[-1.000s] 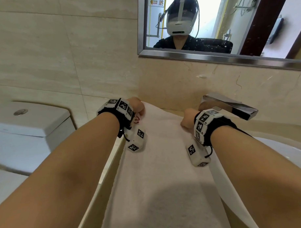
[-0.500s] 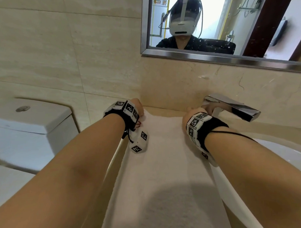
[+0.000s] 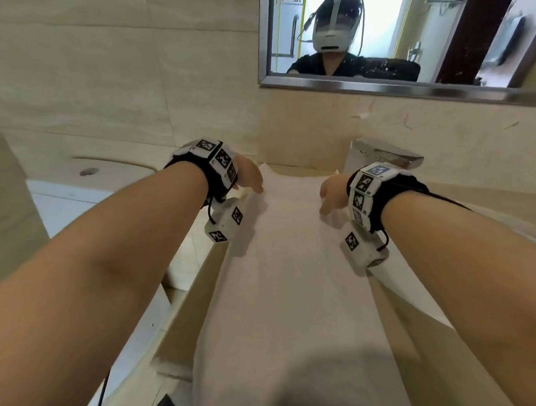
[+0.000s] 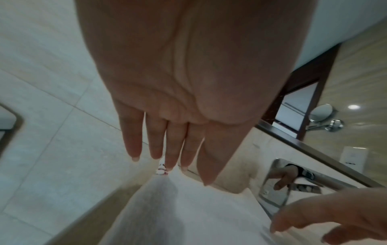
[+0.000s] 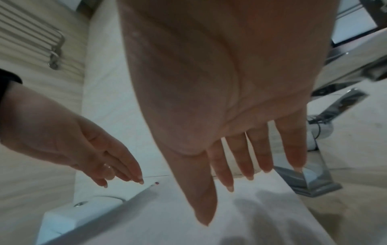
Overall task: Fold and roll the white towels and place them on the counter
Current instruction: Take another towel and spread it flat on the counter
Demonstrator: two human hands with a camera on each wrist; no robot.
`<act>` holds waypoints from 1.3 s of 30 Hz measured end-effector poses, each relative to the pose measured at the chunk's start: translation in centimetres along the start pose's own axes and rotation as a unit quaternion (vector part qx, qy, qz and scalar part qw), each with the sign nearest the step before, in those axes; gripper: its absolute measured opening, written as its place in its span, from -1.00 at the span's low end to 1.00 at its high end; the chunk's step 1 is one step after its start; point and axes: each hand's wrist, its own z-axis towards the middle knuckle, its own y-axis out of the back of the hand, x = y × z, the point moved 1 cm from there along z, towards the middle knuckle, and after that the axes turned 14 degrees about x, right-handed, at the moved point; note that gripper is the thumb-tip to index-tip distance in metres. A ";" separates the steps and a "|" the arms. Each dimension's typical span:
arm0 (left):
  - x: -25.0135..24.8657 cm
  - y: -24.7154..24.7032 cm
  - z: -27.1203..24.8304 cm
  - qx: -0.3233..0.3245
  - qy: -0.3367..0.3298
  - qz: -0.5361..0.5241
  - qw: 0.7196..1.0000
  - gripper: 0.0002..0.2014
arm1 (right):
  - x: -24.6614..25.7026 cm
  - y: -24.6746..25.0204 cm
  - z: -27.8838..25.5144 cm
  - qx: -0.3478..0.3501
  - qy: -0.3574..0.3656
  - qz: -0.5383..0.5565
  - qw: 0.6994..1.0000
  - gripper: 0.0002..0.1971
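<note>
A white towel [image 3: 294, 293] lies stretched out lengthwise on the beige counter [image 3: 185, 312], with its far edge near the wall. My left hand [image 3: 251, 182] is over the towel's far left corner and my right hand [image 3: 330, 197] over the far right corner. In the left wrist view, the left hand's [image 4: 167, 149] fingers are straight and point down at the towel [image 4: 188, 215] near a small red-marked tag [image 4: 162, 169]. The right hand [image 5: 240, 165] hovers just above the towel [image 5: 230, 223] with its fingers spread and casting shadows. Neither hand holds anything.
A chrome faucet [image 3: 383, 156] stands just beyond my right hand, and a white sink basin rim [image 3: 397, 286] borders the towel on the right. A toilet [image 3: 108, 178] sits left of the counter. A mirror [image 3: 376, 47] hangs on the tiled wall ahead.
Both hands gripped the towel's far corners with curled fingers and pushed them toward the wall. Now they have let go and their fingers are straight.
</note>
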 end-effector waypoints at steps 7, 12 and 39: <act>0.1 -5.9 -5.6 0.139 0.044 0.133 0.980 -0.06 | 1.9 -4.1 -5.6 0.084 0.007 -0.041 0.996 -0.29; 0.2 -9.0 -6.4 0.179 0.052 0.193 0.963 0.33 | 2.9 -6.3 -6.1 0.129 0.020 -0.074 0.989 0.05; -1.0 2.4 9.6 0.227 0.004 0.160 0.961 -0.33 | 1.0 2.6 10.2 0.060 -0.044 -0.130 0.989 0.12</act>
